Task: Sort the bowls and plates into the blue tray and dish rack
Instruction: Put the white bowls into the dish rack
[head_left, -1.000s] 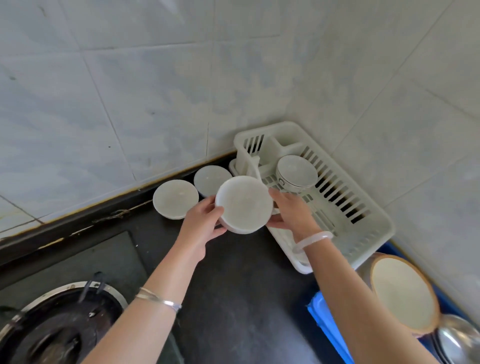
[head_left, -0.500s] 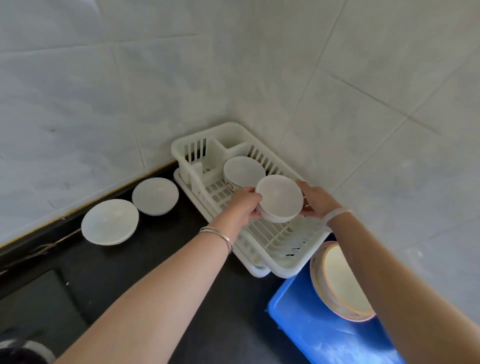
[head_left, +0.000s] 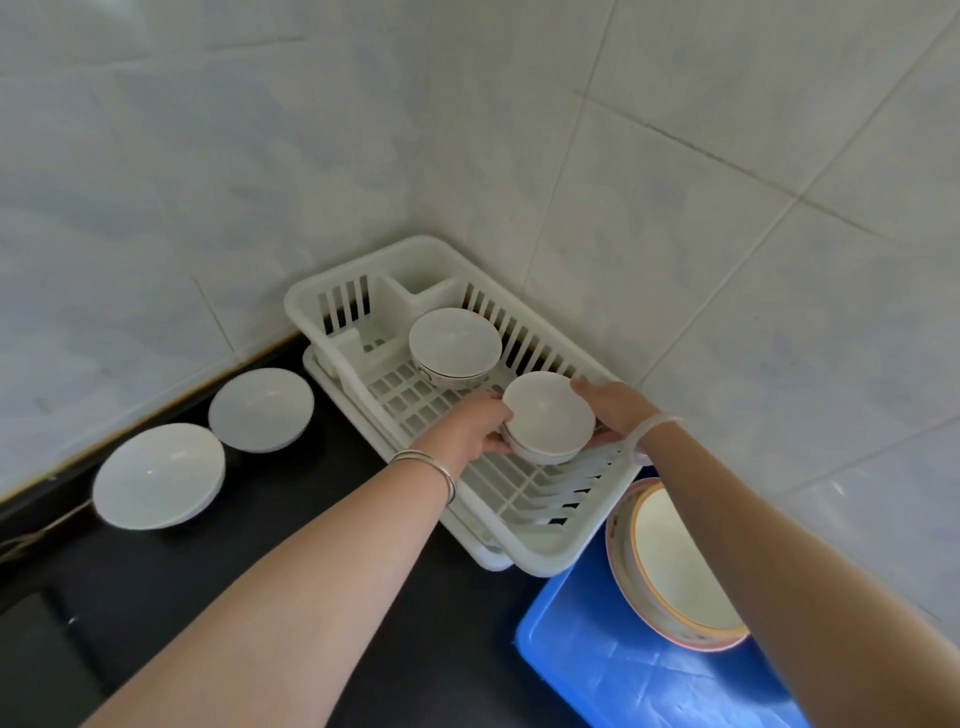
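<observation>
Both hands have carried the small white bowl (head_left: 548, 415) away from the spot above the counter (head_left: 270, 597) where it hung a second ago. It is now low inside the dish rack (head_left: 540, 558), just on the near side of the banded bowl (head_left: 454, 340) that stands there. Whether its foot touches the rack's grid floor cannot be told.

The left hand (head_left: 467, 428) takes the bowl's left side, fingers curled round the wall under the rim. The right hand (head_left: 610, 410) takes the right side, thumb at the far rim and fingers beneath. Each grip is thus closed on the bowl, which sits upright, mouth up. A second rim line shows just below the upper one, so it may be two bowls nested; that is not clear.

Two silver bangles (head_left: 426, 467) ring the left wrist, and a white band (head_left: 649, 434) rings the right.

The rack stands on the black counter in the corner of the tiled wall (head_left: 208, 156). To its left, along the wall, a wide white dish (head_left: 261, 408) lies near the rack, and a larger white dish (head_left: 158, 475) lies just beside that one. The blue tray (head_left: 623, 670) lies at the rack's near right corner. Stacked plates (head_left: 675, 566) with a coloured rim stand tilted in it, partly hidden by the right forearm.
</observation>
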